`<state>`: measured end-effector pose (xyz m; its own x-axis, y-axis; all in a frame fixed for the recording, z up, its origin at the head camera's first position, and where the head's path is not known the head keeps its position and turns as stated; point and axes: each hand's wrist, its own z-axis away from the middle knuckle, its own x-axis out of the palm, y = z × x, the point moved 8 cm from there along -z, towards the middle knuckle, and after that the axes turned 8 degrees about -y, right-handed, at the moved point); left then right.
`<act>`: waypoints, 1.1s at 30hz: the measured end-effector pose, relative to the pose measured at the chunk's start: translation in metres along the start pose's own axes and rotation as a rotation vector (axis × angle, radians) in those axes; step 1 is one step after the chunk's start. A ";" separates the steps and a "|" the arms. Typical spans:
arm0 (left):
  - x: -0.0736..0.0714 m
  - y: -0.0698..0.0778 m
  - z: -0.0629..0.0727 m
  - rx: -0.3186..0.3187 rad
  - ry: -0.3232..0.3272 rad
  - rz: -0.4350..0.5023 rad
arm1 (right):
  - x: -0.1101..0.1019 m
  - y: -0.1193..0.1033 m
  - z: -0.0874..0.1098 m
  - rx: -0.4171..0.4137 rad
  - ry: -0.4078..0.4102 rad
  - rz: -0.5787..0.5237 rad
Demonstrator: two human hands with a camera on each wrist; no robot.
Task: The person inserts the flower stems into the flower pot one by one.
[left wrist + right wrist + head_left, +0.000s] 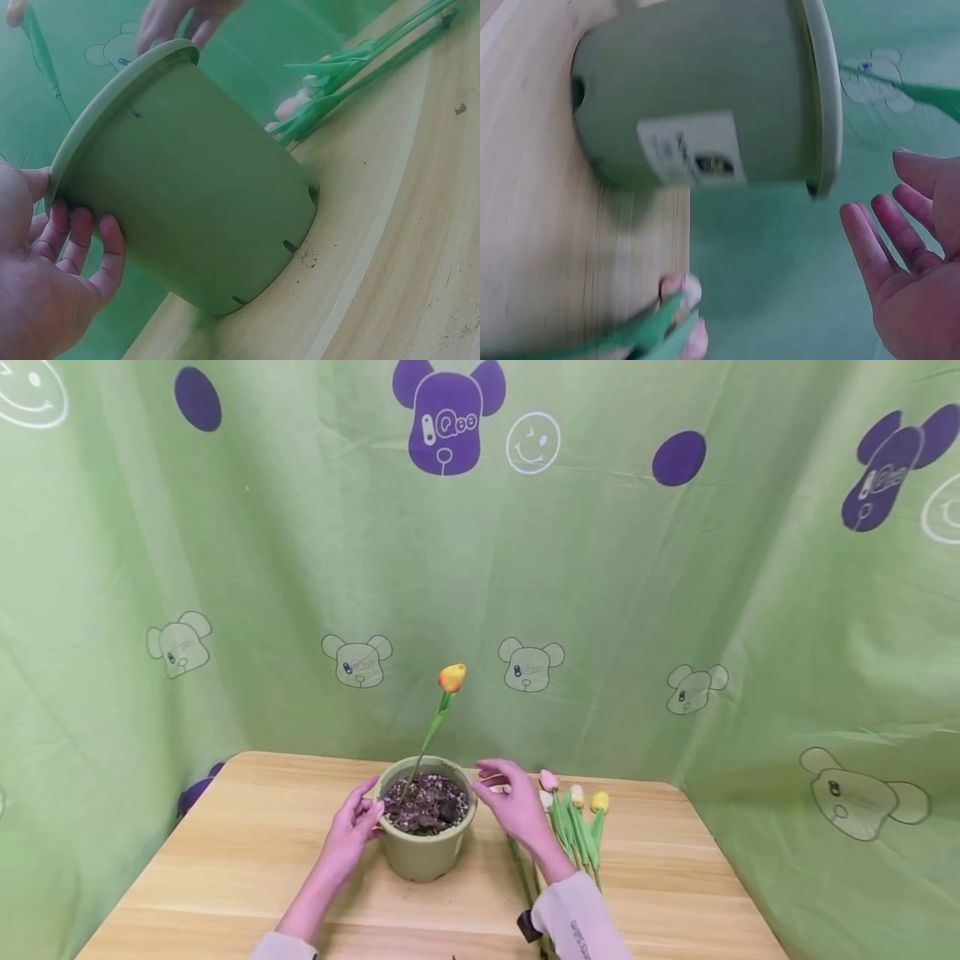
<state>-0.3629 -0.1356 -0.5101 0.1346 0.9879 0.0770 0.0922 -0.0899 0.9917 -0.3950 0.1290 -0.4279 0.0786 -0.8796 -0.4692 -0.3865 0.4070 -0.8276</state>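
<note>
A green flower pot full of dark soil stands upright on the table. One orange-yellow artificial tulip rises from the soil, its stem leaning right. My left hand grips the pot's left rim; in the left wrist view its fingers curl beneath the lip, thumb by the edge. Beside the right rim, my right hand is held with loosely bent fingers. The right wrist view shows that hand apart from the pot, holding nothing.
Several more tulips, pink, white and yellow, lie on the wooden table to the right, partly behind my right forearm. A green patterned curtain surrounds the table's back and sides. Small soil crumbs dot the tabletop.
</note>
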 end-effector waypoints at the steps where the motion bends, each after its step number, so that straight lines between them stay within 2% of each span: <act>1: 0.000 0.000 0.000 0.000 -0.001 -0.002 | -0.007 0.003 0.004 0.007 0.012 -0.002; 5: 0.000 -0.001 0.001 0.000 0.002 -0.002 | -0.033 0.020 0.019 0.055 0.042 0.018; 13: -0.001 0.000 -0.002 -0.013 -0.005 0.007 | -0.085 0.069 0.050 0.183 0.100 0.084; 18: -0.002 -0.001 -0.001 -0.015 -0.001 0.013 | -0.109 0.098 0.075 0.270 0.126 0.105; 26: -0.001 0.000 0.000 -0.004 -0.010 0.017 | -0.137 0.139 0.110 0.398 0.143 0.181; 33: 0.000 0.002 0.001 0.004 -0.012 0.009 | -0.139 0.168 0.132 0.504 0.097 0.195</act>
<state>-0.3619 -0.1358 -0.5085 0.1471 0.9855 0.0846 0.0953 -0.0992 0.9905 -0.3498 0.3522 -0.5426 -0.0451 -0.7853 -0.6175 0.1046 0.6110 -0.7847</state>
